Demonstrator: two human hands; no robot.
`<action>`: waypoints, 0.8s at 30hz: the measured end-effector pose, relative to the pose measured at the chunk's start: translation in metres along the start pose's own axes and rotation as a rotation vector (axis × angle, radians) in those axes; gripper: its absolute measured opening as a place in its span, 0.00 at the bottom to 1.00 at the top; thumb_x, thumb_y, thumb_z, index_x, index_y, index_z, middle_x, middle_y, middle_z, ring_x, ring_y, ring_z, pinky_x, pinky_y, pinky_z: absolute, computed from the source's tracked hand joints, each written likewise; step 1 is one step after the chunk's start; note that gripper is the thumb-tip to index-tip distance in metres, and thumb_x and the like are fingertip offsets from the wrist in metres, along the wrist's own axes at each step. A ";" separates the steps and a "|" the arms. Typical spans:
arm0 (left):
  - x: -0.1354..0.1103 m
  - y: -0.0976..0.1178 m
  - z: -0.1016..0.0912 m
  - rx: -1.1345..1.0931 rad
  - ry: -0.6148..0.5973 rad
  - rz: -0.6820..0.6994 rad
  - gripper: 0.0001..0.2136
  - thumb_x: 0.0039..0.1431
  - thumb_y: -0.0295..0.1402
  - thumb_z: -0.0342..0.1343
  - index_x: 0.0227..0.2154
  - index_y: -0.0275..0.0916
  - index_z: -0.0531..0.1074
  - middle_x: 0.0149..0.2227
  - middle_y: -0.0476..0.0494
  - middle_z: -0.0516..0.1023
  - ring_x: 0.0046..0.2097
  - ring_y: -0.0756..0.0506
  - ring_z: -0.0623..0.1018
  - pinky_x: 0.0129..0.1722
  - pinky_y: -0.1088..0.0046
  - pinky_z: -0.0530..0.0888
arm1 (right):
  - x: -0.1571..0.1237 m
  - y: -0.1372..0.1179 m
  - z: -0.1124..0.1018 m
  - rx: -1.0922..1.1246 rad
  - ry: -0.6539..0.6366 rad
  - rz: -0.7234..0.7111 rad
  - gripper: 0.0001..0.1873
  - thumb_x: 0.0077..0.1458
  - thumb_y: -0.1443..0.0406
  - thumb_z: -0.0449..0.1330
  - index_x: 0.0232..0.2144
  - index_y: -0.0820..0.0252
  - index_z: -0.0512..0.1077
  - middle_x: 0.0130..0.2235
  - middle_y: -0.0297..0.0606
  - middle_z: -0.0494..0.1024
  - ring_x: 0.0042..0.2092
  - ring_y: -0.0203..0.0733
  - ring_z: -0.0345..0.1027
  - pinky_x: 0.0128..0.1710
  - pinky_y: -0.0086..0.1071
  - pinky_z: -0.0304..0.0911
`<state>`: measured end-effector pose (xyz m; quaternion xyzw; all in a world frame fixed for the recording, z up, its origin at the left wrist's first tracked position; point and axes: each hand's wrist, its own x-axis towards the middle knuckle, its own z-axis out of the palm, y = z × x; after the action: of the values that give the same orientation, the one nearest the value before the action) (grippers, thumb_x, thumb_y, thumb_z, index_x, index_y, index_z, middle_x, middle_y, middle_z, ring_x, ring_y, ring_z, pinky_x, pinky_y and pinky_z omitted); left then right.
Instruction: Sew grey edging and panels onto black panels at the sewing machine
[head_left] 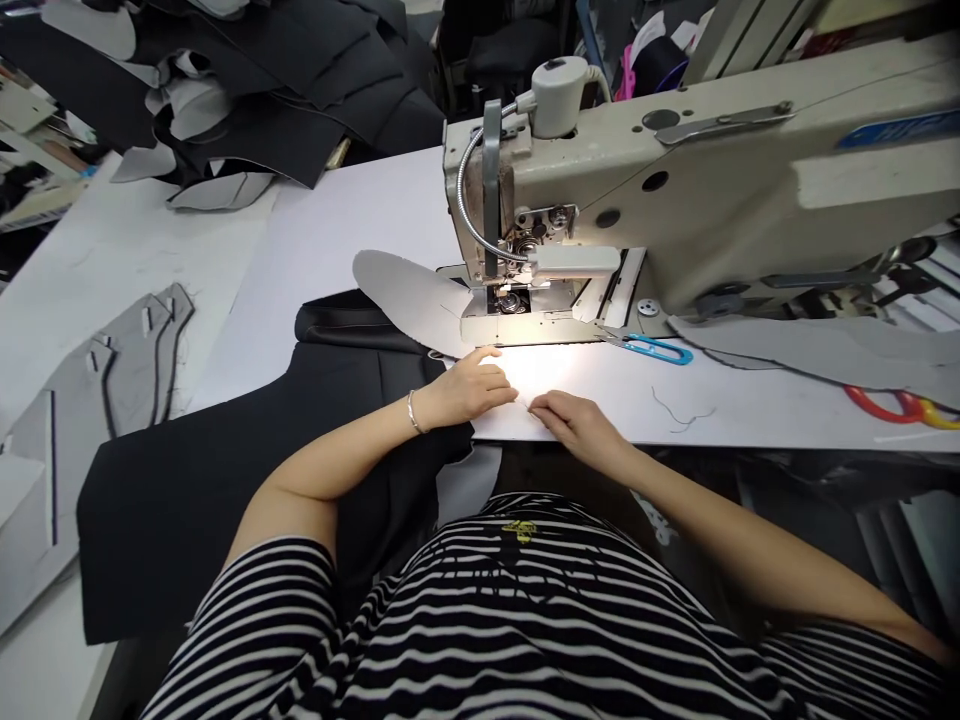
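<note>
- Head view: left hand (pixel 469 390) lay open, fingers lightly curled, gripping nothing, just below the grey fabric piece (pixel 409 300) at the sewing machine (pixel 675 190).
- Right hand (pixel 577 425) rested open and empty on the white surface (pixel 352 210), farther from the piece.
- Piece's long axis ran sideways, its tip away from the machine.
- Black panel (pixel 187 530) lay under the left forearm (pixel 337 465).
</note>
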<state>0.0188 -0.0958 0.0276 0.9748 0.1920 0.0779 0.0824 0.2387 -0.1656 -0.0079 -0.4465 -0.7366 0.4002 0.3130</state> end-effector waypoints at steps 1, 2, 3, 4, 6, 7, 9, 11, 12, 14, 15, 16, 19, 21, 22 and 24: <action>-0.002 0.001 0.004 0.022 0.024 -0.005 0.17 0.69 0.31 0.38 0.36 0.40 0.73 0.30 0.46 0.76 0.37 0.49 0.75 0.48 0.64 0.70 | -0.007 0.007 -0.012 -0.100 -0.013 0.003 0.12 0.61 0.58 0.49 0.31 0.52 0.70 0.33 0.40 0.75 0.34 0.45 0.69 0.36 0.38 0.64; -0.006 0.001 0.006 0.044 0.067 -0.016 0.17 0.69 0.32 0.38 0.34 0.39 0.73 0.28 0.46 0.75 0.34 0.48 0.74 0.44 0.67 0.71 | -0.011 0.015 -0.026 -0.234 -0.009 0.025 0.13 0.62 0.59 0.47 0.32 0.52 0.70 0.34 0.42 0.75 0.35 0.47 0.69 0.36 0.39 0.64; -0.011 0.001 0.008 0.061 0.123 -0.031 0.16 0.69 0.32 0.39 0.34 0.38 0.72 0.28 0.45 0.74 0.33 0.48 0.73 0.40 0.68 0.71 | -0.015 0.023 -0.039 -0.391 0.015 0.056 0.13 0.62 0.60 0.46 0.34 0.52 0.70 0.36 0.44 0.75 0.37 0.48 0.68 0.37 0.40 0.64; -0.017 0.001 0.008 0.068 0.180 -0.045 0.15 0.68 0.32 0.40 0.33 0.38 0.72 0.27 0.44 0.74 0.32 0.48 0.72 0.37 0.70 0.71 | -0.016 0.030 -0.052 -0.560 0.064 0.108 0.14 0.61 0.61 0.46 0.35 0.53 0.71 0.39 0.46 0.75 0.40 0.50 0.68 0.38 0.41 0.63; -0.027 0.001 0.007 0.056 0.255 -0.070 0.13 0.68 0.31 0.42 0.33 0.37 0.70 0.28 0.44 0.74 0.32 0.48 0.72 0.35 0.72 0.71 | -0.015 0.040 -0.073 -0.837 0.159 0.225 0.15 0.60 0.64 0.45 0.40 0.59 0.71 0.46 0.54 0.72 0.45 0.56 0.64 0.40 0.45 0.60; -0.031 0.002 0.006 0.045 0.263 -0.082 0.12 0.68 0.31 0.42 0.33 0.36 0.70 0.28 0.44 0.74 0.31 0.49 0.71 0.34 0.73 0.71 | -0.013 0.042 -0.079 -0.950 0.166 0.278 0.17 0.60 0.67 0.44 0.42 0.64 0.71 0.47 0.58 0.71 0.46 0.58 0.63 0.40 0.46 0.58; -0.035 0.006 0.004 0.025 0.234 -0.099 0.12 0.68 0.31 0.42 0.33 0.37 0.68 0.28 0.45 0.73 0.31 0.49 0.71 0.34 0.74 0.71 | -0.007 0.043 -0.085 -1.120 0.088 0.326 0.20 0.60 0.71 0.40 0.45 0.73 0.69 0.45 0.62 0.71 0.45 0.58 0.61 0.40 0.45 0.54; -0.035 0.012 0.003 0.000 0.202 -0.103 0.11 0.68 0.31 0.42 0.33 0.37 0.68 0.28 0.45 0.73 0.31 0.49 0.71 0.34 0.74 0.71 | -0.001 0.040 -0.084 -1.255 -0.031 0.324 0.22 0.60 0.74 0.37 0.45 0.74 0.68 0.41 0.58 0.72 0.43 0.55 0.61 0.39 0.43 0.52; -0.034 0.015 0.002 -0.012 0.201 -0.106 0.11 0.68 0.31 0.42 0.32 0.37 0.67 0.28 0.45 0.73 0.31 0.49 0.71 0.34 0.74 0.71 | 0.002 0.038 -0.082 -1.283 -0.068 0.311 0.21 0.60 0.74 0.37 0.45 0.73 0.69 0.40 0.56 0.72 0.43 0.54 0.61 0.39 0.42 0.51; -0.031 0.020 0.001 -0.038 0.224 -0.127 0.10 0.67 0.30 0.43 0.32 0.36 0.67 0.27 0.45 0.73 0.30 0.49 0.71 0.33 0.75 0.70 | 0.008 0.034 -0.081 -1.299 -0.105 0.301 0.20 0.61 0.73 0.39 0.43 0.70 0.69 0.40 0.55 0.72 0.43 0.53 0.62 0.37 0.40 0.51; -0.030 0.021 0.001 -0.055 0.239 -0.148 0.10 0.67 0.30 0.44 0.31 0.36 0.67 0.27 0.46 0.72 0.30 0.50 0.71 0.32 0.75 0.69 | 0.011 0.031 -0.081 -1.292 -0.127 0.303 0.19 0.61 0.73 0.40 0.43 0.69 0.69 0.40 0.54 0.71 0.42 0.52 0.62 0.37 0.39 0.52; -0.029 0.021 0.001 -0.077 0.250 -0.178 0.10 0.66 0.30 0.44 0.31 0.37 0.67 0.27 0.47 0.72 0.29 0.50 0.71 0.32 0.76 0.69 | 0.014 0.027 -0.080 -1.277 -0.155 0.306 0.18 0.61 0.73 0.40 0.44 0.69 0.69 0.40 0.54 0.71 0.41 0.51 0.63 0.36 0.37 0.52; -0.026 0.018 0.001 -0.155 0.259 -0.303 0.09 0.64 0.29 0.46 0.29 0.37 0.67 0.25 0.49 0.71 0.27 0.52 0.70 0.29 0.77 0.66 | 0.022 0.009 -0.076 -1.177 -0.251 0.310 0.18 0.62 0.72 0.41 0.47 0.68 0.67 0.39 0.50 0.71 0.38 0.46 0.63 0.34 0.34 0.52; -0.025 0.014 0.003 -0.166 0.257 -0.387 0.08 0.62 0.28 0.48 0.27 0.37 0.67 0.24 0.51 0.70 0.26 0.52 0.69 0.27 0.78 0.65 | 0.026 -0.005 -0.067 -1.098 -0.271 0.291 0.17 0.64 0.69 0.43 0.49 0.66 0.65 0.38 0.48 0.71 0.38 0.45 0.63 0.32 0.32 0.51; -0.025 0.013 0.004 -0.150 0.253 -0.420 0.08 0.61 0.28 0.48 0.27 0.37 0.67 0.23 0.51 0.70 0.25 0.52 0.68 0.27 0.78 0.64 | 0.027 -0.012 -0.061 -1.069 -0.266 0.273 0.16 0.64 0.66 0.44 0.50 0.66 0.65 0.37 0.47 0.71 0.37 0.44 0.63 0.30 0.31 0.50; -0.025 0.010 0.006 -0.093 0.239 -0.473 0.08 0.60 0.27 0.48 0.26 0.37 0.67 0.24 0.50 0.70 0.26 0.52 0.68 0.28 0.77 0.63 | 0.028 -0.025 -0.049 -1.040 -0.241 0.223 0.17 0.65 0.61 0.47 0.51 0.64 0.64 0.36 0.45 0.70 0.36 0.44 0.62 0.28 0.31 0.47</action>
<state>0.0005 -0.1157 0.0209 0.8820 0.4189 0.1796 0.1196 0.2569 -0.1317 0.0403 -0.5689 -0.8161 0.0622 -0.0801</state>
